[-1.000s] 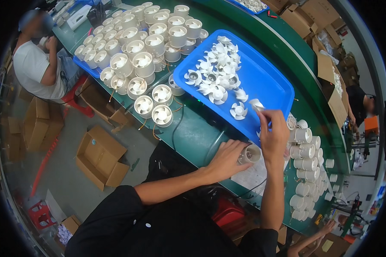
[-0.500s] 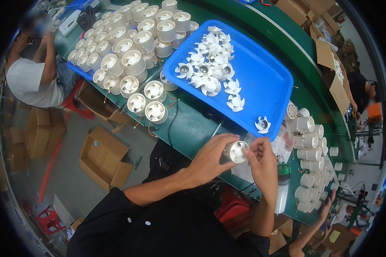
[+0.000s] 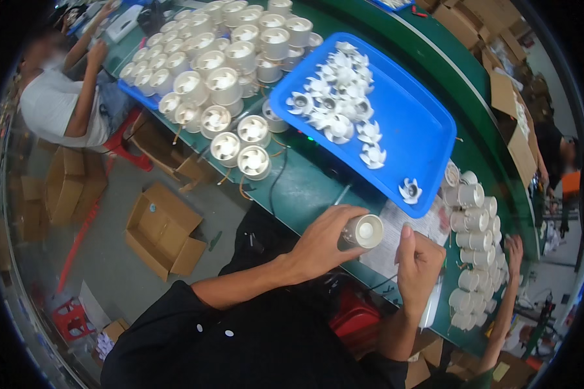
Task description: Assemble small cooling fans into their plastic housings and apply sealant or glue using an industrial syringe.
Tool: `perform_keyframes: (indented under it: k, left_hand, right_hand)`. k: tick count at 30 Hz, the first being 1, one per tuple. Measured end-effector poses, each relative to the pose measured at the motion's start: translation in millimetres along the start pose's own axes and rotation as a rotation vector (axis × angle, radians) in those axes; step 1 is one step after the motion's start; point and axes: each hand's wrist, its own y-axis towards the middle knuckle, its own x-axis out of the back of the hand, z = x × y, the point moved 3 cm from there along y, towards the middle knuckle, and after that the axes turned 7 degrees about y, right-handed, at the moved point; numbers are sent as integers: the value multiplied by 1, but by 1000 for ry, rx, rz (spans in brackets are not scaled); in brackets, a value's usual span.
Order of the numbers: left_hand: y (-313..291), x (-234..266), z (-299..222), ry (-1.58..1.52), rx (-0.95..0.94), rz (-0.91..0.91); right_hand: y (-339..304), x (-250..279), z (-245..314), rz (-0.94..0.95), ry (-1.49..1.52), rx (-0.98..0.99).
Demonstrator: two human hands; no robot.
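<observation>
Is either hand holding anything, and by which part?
Left hand: a housing, gripped around its outer side wall. Right hand: nothing visible, though curled fingers hide the palm.

A person's left grip (image 3: 328,238) holds a round, pale housing (image 3: 355,232) at the edge of a green desk (image 3: 308,185); the right grip (image 3: 422,262), thumb raised and fingers curled, is just beside it. Beyond, grouped housings (image 3: 240,57) flank a blue tray (image 3: 422,133) of white fan wheels (image 3: 337,128).

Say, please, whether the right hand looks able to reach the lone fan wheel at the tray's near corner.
Probably yes: the right hand seems to hold nothing, and the white fan wheel lies uncovered just ahead of it. Only the rim of the blue tray seems to stand between them.
</observation>
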Motion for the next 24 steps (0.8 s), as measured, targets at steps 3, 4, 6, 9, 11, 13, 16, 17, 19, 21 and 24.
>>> perform_keyframes:
  k: [3, 4, 6, 9, 11, 13, 16, 17, 19, 21, 24]
  left_hand:
    - [0, 9, 4, 69, -158, -106]
    - [-2, 10, 6, 160, -226, -108]
    - [-5, 20, 5, 127, -208, -96]
    - [-12, 42, 6, 145, -180, -120]
    - [-16, 62, 5, 122, -179, -149]
    - [-16, 98, -7, 120, -114, -226]
    - [-8, 156, -12, 98, -11, -438]
    - [-2, 176, -16, 162, -17, -504]
    - [10, 214, -10, 253, -38, -663]
    - [22, 257, 8, 234, -108, -801]
    - [44, 332, 37, 369, -76, -904]
  right_hand:
    - [-1, -5, -12, -41, -13, -3]
    - [-3, -7, -19, -27, -8, -48]
    - [-12, -16, -48, 0, 70, -181]
    - [-14, -48, -73, 127, 58, -196]
    - [-19, -69, -92, 116, -225, -47]
    - [-21, -81, -101, -23, -222, -59]
    - [-21, -85, -97, -133, -266, -40]
    - [-21, -84, -96, -152, -260, -70]
    - [-20, -83, -99, -175, -252, -92]
    - [-20, -85, -104, -192, -260, -61]
    - [-20, -84, -108, -203, -249, -87]
